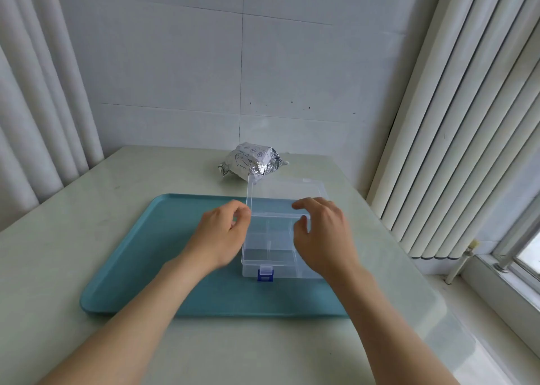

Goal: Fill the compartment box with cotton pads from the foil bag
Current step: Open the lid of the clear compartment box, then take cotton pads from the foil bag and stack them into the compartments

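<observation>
Two hands: left hand and right hand curled at lid edges, grasp unclear
compartment box: open, toward tray right edge
foil bag: on desk, near far edge

Clear compartment box, lid raised; crumpled foil bag behind.

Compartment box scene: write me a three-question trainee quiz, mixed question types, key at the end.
1. True or false: the lid of the compartment box is shut.
2. The box rests on: A) the bare table, B) the teal tray, C) the windowsill.
3. Fill in: the foil bag lies ___ the box, off the tray.
Key: 1 false, it stands open; 2 B; 3 behind.
</observation>
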